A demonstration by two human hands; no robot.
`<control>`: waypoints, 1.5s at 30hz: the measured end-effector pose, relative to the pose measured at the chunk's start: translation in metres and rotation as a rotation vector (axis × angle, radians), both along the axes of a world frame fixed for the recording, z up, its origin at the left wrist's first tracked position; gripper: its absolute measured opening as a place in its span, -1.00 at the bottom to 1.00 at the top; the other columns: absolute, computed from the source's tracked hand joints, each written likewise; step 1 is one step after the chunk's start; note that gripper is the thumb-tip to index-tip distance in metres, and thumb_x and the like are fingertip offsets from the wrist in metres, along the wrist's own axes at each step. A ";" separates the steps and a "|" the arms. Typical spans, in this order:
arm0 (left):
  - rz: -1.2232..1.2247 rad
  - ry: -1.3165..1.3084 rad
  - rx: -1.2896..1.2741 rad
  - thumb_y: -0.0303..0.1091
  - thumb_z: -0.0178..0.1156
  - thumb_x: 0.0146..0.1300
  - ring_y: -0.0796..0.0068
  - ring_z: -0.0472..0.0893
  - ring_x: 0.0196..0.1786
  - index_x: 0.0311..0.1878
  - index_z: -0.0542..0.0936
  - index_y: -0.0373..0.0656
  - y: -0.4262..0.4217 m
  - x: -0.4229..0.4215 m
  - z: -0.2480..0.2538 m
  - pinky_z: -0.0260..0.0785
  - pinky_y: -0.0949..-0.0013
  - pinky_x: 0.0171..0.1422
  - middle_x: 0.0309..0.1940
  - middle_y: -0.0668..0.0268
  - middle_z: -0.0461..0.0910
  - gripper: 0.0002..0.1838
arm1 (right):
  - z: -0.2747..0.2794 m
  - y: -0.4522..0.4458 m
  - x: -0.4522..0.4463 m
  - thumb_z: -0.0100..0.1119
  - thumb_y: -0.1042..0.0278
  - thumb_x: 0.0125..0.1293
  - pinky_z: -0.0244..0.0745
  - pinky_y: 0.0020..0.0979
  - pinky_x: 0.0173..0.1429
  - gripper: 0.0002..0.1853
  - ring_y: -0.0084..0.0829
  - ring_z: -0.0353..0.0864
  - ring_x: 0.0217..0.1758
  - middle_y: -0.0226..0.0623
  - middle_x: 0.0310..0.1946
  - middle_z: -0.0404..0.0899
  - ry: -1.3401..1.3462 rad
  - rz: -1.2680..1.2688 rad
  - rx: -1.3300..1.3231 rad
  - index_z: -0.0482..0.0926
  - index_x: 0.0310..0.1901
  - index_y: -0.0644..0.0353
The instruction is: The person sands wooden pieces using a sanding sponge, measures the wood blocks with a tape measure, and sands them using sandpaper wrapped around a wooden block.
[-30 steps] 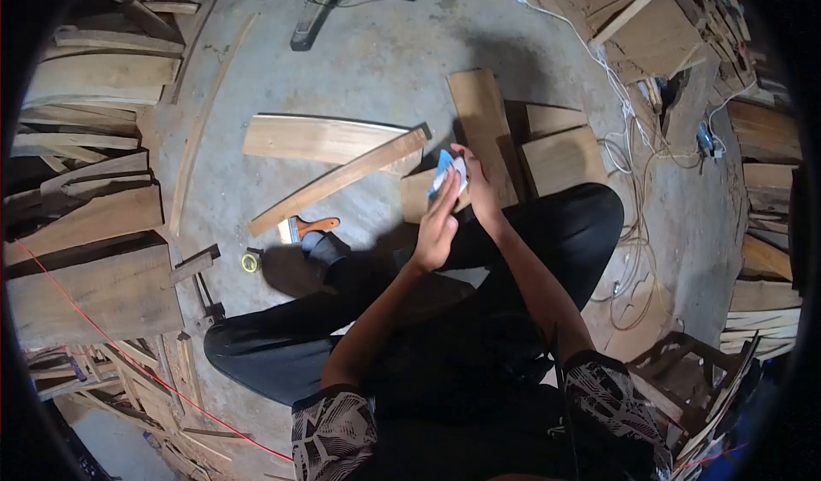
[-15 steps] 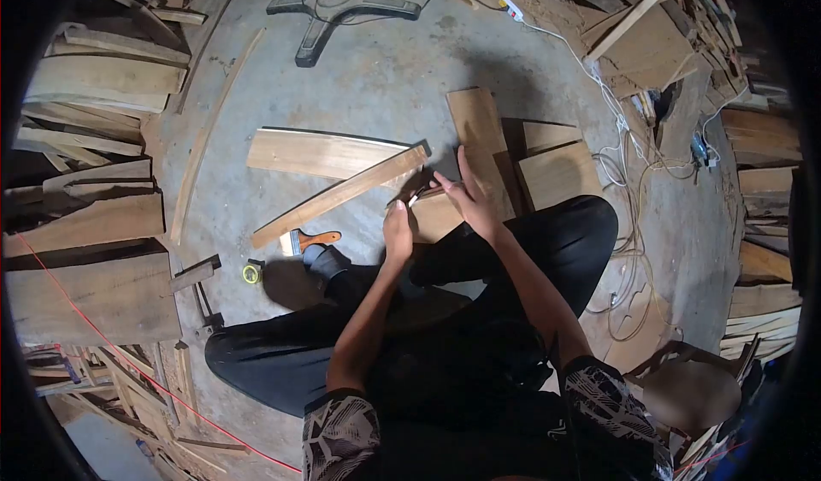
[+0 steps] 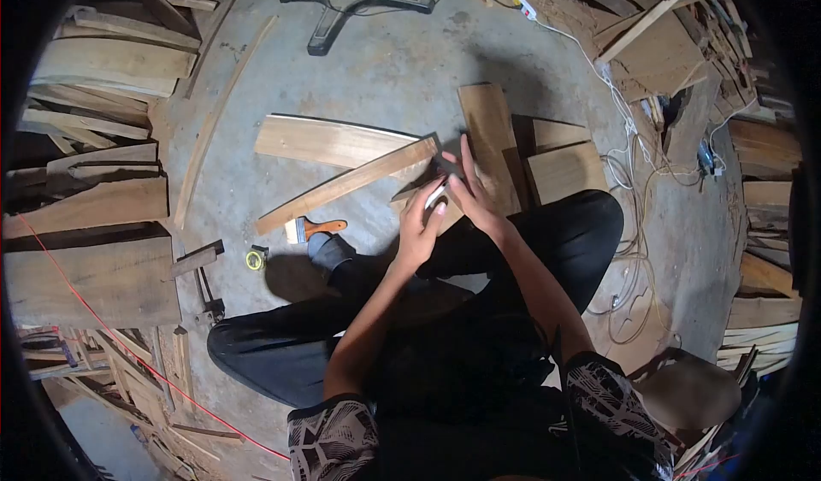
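Observation:
My left hand (image 3: 417, 223) is closed around a slim white object (image 3: 436, 194), too small to identify. Close against it, my right hand (image 3: 479, 205) has its thumb and some fingers pinched near a small dark piece (image 3: 447, 166), while one finger points up. Exactly what the right fingers grip is hidden. Below both hands lies a pale wooden board (image 3: 449, 214), partly covered by them. A long narrow plank (image 3: 346, 186) rests slanted over a wider board (image 3: 325, 141), its upper end near my fingertips. To the right of my right hand is an upright-lying board (image 3: 489, 130).
A paintbrush (image 3: 321, 226) with a wooden handle lies by my foot, a yellow tape measure (image 3: 256, 259) to its left. A clamp (image 3: 205, 289) is near my left knee. Cables (image 3: 631, 139) run along the right. Stacked wood lines both sides; a stand base (image 3: 355, 6) is ahead.
My hands have come closer together, the left moving right and the white object going with it. The view has shifted slightly.

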State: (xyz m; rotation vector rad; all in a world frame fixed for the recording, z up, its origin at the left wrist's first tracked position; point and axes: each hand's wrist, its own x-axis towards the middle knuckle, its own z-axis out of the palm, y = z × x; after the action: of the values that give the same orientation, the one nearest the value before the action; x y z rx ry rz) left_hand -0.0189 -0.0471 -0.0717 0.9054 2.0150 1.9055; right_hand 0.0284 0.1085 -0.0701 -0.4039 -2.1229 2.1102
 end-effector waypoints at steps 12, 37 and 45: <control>0.179 -0.366 0.142 -0.35 0.11 0.44 0.56 0.36 -0.08 0.01 0.36 -0.18 -0.018 -0.046 -0.019 0.25 0.43 0.10 -0.17 0.35 0.38 -0.80 | 0.014 -0.008 -0.002 0.46 0.36 0.07 0.26 -0.25 0.33 -0.25 -0.28 0.39 0.21 -0.13 0.01 0.30 -0.044 0.205 0.412 0.08 0.13 0.21; -0.142 0.058 -0.024 0.15 -0.40 0.51 0.04 0.13 0.53 0.41 0.35 -0.14 0.008 0.010 0.010 -0.16 0.01 0.59 0.48 0.05 0.18 -0.32 | 0.022 0.001 0.021 0.44 0.50 0.05 0.28 -0.28 0.36 0.11 -0.30 0.29 0.35 -0.09 0.32 0.07 -0.013 0.165 0.309 -0.23 0.45 0.09; 0.001 -0.211 0.008 0.03 -0.39 0.56 0.09 0.42 0.32 0.30 0.39 -0.29 -0.001 0.010 -0.052 0.16 0.17 0.43 0.28 -0.01 0.43 -0.38 | 0.026 0.001 0.021 0.48 0.50 0.01 0.28 -0.28 0.35 0.14 -0.29 0.38 0.22 -0.09 0.18 0.26 -0.035 0.174 0.228 -0.23 0.44 0.09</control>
State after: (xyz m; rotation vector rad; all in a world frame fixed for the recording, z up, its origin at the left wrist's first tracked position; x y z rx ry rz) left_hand -0.0093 -0.0481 -0.1239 0.6725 1.8869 1.9216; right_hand 0.0494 0.1100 -0.0438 -0.2400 -2.4654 1.9241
